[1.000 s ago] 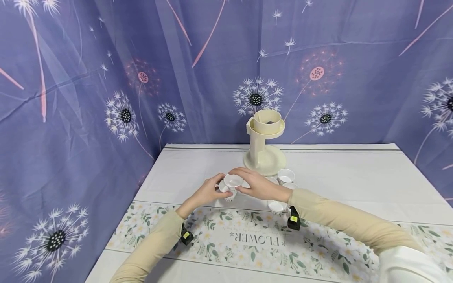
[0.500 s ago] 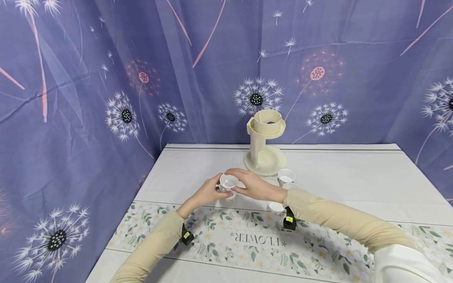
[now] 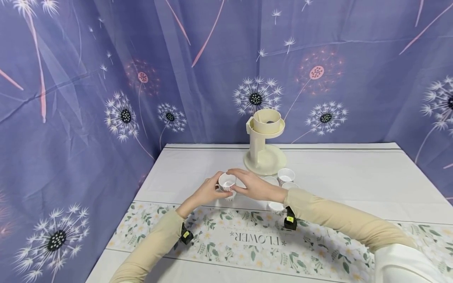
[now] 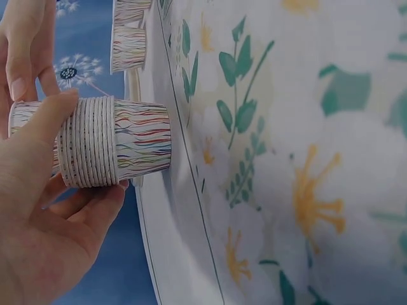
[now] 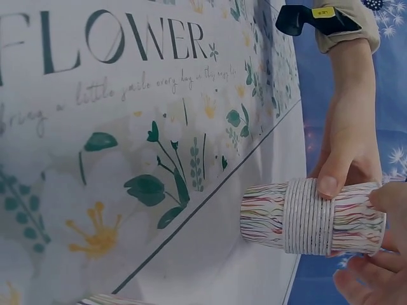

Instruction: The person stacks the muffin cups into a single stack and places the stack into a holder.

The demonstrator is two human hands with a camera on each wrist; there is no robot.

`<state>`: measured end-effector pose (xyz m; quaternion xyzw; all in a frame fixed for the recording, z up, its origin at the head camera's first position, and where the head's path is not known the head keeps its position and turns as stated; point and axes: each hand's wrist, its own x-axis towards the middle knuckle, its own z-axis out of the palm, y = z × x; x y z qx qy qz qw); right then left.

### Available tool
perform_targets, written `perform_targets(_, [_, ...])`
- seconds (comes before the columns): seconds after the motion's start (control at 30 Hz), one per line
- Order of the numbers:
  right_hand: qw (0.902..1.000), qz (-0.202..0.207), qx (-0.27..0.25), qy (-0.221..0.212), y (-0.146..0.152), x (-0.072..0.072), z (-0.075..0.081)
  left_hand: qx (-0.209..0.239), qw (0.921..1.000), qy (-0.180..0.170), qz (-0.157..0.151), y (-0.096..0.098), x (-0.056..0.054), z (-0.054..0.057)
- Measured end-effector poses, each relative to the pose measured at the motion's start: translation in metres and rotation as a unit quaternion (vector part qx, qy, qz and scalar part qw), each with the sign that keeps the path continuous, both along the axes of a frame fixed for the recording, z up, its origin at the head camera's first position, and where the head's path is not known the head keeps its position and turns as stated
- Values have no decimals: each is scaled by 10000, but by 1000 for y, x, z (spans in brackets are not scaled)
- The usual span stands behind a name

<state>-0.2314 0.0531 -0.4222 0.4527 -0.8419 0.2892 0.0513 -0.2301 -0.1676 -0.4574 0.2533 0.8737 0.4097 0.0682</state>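
My left hand grips a stack of nested paper cups around its ridge of rims, thumb on one side and fingers on the other. The cups are white with thin wavy coloured lines, and the stack stands upright over the white part of the tablecloth. At its top, a paper cup sits in line with the stack, mouth up, its upper part standing out above the other rims. Thumb and fingers of my right hand pinch this cup near its rim. The hands partly hide the stack in the head view.
Several more striped paper cups stand just right of the hands, partly behind the right forearm. A cream stand with a round base and a ring-held cylinder rises behind them. A purple dandelion curtain borders the table.
My right hand has moved a little left with its cup, which has come from beside the stack's mouth to in line with it. The left hand keeps its grip in place.
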Motion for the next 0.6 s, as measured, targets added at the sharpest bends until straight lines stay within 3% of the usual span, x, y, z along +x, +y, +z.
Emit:
perform_targets(0.27, [10000,-55,30,44,2,1,1,1,9998,161,-98,1,1,1])
perform_targets(0.6, [9995,-16,249,-215,11,4,2,-36,9999,-159,-3,1,-1,1])
